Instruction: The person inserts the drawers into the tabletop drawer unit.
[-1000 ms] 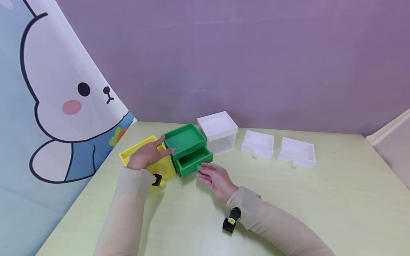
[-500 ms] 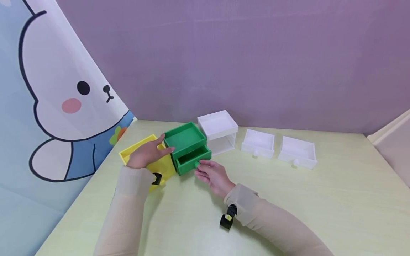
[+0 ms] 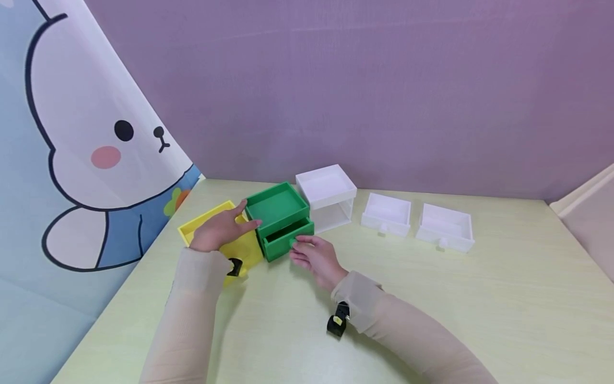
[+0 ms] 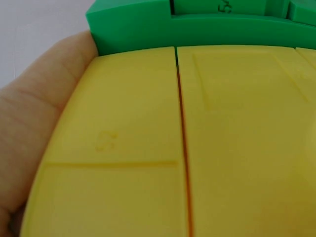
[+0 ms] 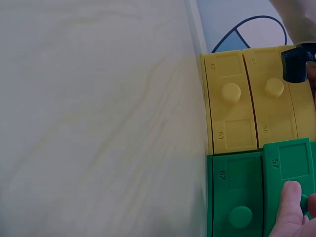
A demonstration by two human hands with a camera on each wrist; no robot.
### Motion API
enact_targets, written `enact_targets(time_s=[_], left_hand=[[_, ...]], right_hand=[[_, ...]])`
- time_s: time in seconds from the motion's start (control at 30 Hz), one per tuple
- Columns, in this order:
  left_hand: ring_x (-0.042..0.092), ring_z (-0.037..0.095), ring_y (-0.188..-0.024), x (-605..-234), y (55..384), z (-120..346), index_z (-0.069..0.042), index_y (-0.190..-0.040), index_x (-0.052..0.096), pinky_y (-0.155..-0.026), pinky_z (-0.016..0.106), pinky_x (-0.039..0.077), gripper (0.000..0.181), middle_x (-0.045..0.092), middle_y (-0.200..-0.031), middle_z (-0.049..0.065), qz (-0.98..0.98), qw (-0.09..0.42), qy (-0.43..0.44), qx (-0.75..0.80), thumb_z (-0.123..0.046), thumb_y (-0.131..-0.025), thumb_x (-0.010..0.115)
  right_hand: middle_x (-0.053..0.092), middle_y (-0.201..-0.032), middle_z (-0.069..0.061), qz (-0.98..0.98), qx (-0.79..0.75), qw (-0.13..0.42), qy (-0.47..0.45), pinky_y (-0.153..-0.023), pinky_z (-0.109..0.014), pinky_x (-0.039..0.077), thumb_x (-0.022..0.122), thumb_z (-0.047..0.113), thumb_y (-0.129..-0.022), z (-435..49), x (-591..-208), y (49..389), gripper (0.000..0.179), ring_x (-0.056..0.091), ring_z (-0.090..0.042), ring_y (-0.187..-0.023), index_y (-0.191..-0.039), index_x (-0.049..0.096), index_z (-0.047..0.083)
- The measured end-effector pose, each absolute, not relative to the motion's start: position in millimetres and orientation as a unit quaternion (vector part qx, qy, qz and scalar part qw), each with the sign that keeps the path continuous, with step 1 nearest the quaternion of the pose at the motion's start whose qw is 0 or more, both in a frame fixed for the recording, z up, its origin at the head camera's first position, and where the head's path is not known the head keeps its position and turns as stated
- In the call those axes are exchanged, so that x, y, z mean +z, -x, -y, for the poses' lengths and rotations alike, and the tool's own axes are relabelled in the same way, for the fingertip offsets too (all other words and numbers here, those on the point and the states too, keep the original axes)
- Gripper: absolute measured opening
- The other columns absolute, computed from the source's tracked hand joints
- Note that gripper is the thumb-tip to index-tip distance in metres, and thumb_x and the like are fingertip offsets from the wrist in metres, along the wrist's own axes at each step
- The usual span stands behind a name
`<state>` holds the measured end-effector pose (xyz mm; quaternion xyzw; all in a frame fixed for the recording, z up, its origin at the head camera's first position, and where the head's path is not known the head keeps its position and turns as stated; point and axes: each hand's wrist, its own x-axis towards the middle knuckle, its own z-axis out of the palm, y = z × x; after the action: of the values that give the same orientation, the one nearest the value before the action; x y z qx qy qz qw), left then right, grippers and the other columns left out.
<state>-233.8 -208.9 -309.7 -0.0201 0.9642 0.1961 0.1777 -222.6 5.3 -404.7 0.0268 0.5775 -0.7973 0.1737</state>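
A green drawer cabinet stands on the table, pressed side by side with a yellow one. Its drawer, marked 57 in the right wrist view, sticks partly out above a closed lower drawer. My right hand pinches the round knob of that upper drawer, with the index fingertip against its front. My left hand lies over the yellow cabinet, thumb and index finger spread straight to the green cabinet's left edge. Its other fingers are hidden.
A white cabinet shell stands behind and right of the green one, its front uncovered. Two white drawers with knobs, one nearer and one farther right, lie on the table. A purple cloth hangs behind.
The green upper drawer has slid farther into its cabinet, with my right hand moving along on the knob, away from me and slightly left. The left hand has stayed in place.
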Motion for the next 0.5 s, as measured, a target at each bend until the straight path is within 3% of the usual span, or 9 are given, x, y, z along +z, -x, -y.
enact_targets(time_s=[0.23, 0.5], left_hand=[[0.048, 0.022, -0.073, -310.5, 234.2, 209.2, -0.015, -0.155, 0.01, -0.061, 0.033, 0.034, 0.086, 0.056, -0.08, 0.011, -0.964, 0.181, 0.021, 0.192, -0.062, -0.092, 0.045], [0.038, 0.02, -0.061, -311.3, 234.7, 208.7, -0.014, -0.155, 0.01, -0.057, 0.032, 0.031, 0.086, 0.054, -0.075, 0.011, -0.965, 0.178, 0.017, 0.193, -0.061, -0.092, 0.045]], right_hand=[[0.067, -0.096, -0.022, -0.593, -0.788, 0.164, -0.019, -0.075, -0.028, 0.054, 0.057, -0.005, -0.092, -1.9, -403.7, 226.1, 0.027, 0.065, -0.012, -0.072, -0.118, 0.056, -0.011], [0.067, -0.097, -0.023, -0.603, -0.782, 0.156, -0.02, -0.076, -0.03, 0.054, 0.057, -0.004, -0.092, 1.6, -402.9, 230.6, 0.027, 0.065, -0.013, -0.072, -0.117, 0.057, -0.011]])
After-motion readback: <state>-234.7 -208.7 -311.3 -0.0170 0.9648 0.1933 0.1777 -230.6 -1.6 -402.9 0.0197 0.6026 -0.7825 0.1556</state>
